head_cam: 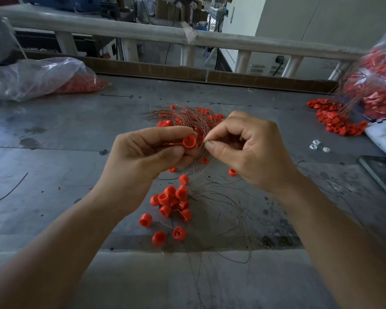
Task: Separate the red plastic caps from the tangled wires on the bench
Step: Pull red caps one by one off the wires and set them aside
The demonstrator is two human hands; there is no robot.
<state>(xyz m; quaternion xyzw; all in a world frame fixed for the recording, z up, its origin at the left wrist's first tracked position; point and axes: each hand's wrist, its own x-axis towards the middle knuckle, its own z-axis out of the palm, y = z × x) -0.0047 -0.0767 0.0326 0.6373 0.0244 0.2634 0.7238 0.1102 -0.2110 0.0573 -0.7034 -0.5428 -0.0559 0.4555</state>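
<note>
Left hand (140, 152), cap (189, 141); right hand (250, 150), faint wire (202, 139)

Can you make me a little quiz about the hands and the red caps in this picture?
1. True or false: the left hand holds a red cap.
2. What does the right hand pinch? A) a thin wire B) a white clip C) a plastic bag
3. Fill the gap: the pile of loose caps lies ____ to the person than the wire tangle on the bench.

Key: 1 true; 2 A; 3 nearer.
</note>
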